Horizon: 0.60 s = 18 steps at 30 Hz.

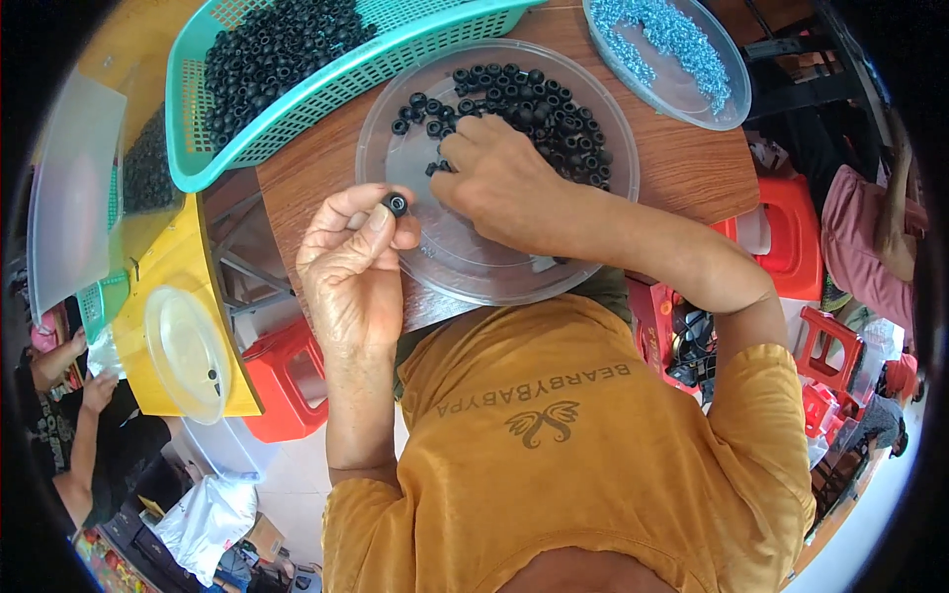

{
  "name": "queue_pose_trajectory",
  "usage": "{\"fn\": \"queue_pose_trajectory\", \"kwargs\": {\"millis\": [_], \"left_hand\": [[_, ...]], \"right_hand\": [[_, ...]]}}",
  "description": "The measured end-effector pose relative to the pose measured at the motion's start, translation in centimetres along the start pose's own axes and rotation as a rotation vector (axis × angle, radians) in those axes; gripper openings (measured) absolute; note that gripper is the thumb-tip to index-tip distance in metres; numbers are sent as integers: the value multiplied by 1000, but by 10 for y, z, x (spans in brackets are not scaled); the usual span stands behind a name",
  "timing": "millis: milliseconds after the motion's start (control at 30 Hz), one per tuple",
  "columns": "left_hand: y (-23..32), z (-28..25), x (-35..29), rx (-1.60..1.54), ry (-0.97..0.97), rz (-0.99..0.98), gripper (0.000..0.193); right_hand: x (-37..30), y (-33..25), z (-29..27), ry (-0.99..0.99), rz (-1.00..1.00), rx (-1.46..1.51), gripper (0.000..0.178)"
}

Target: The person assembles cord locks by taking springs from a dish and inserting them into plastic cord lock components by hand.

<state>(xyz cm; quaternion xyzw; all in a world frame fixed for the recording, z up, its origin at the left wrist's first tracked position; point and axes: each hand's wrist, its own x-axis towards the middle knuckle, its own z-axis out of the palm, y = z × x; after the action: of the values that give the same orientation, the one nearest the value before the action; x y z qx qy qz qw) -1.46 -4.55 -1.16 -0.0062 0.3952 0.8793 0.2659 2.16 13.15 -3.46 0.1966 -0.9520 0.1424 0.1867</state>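
My left hand (358,262) is closed, its thumb and fingers pinching a small round black part (395,204) with a pale ring in its open end. It is raised beside the left rim of a round clear plastic tray (465,259). Over the tray, my right hand (504,183) has its fingers curled downward and drawn together next to a few loose black parts (433,169). Whatever its fingertips may hold is hidden. A pile of similar black parts (573,133) fills the tray's far and right side.
A green mesh basket (297,104) of black parts stands at the far left. At the far right lies a clear dish (727,121) with small blue pieces (682,54). Red stools (791,237) flank the wooden table (682,168). Other people work at both sides.
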Motion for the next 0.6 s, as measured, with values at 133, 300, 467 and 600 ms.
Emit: {"fn": "queue_pose_trajectory", "kwargs": {"millis": [133,300,467,600], "left_hand": [[-1,-1,-2,31,4,13,16],[-2,-2,-1,57,-4,10,15],[-10,8,0,39,-6,-28,14],[-14,18,1,40,-15,-37,14]], "right_hand": [[8,-3,1,-73,-67,-74,7],[0,2,-12,90,79,170,12],[-7,-9,-43,144,516,710,18],[-7,-11,-48,203,453,760,17]]}}
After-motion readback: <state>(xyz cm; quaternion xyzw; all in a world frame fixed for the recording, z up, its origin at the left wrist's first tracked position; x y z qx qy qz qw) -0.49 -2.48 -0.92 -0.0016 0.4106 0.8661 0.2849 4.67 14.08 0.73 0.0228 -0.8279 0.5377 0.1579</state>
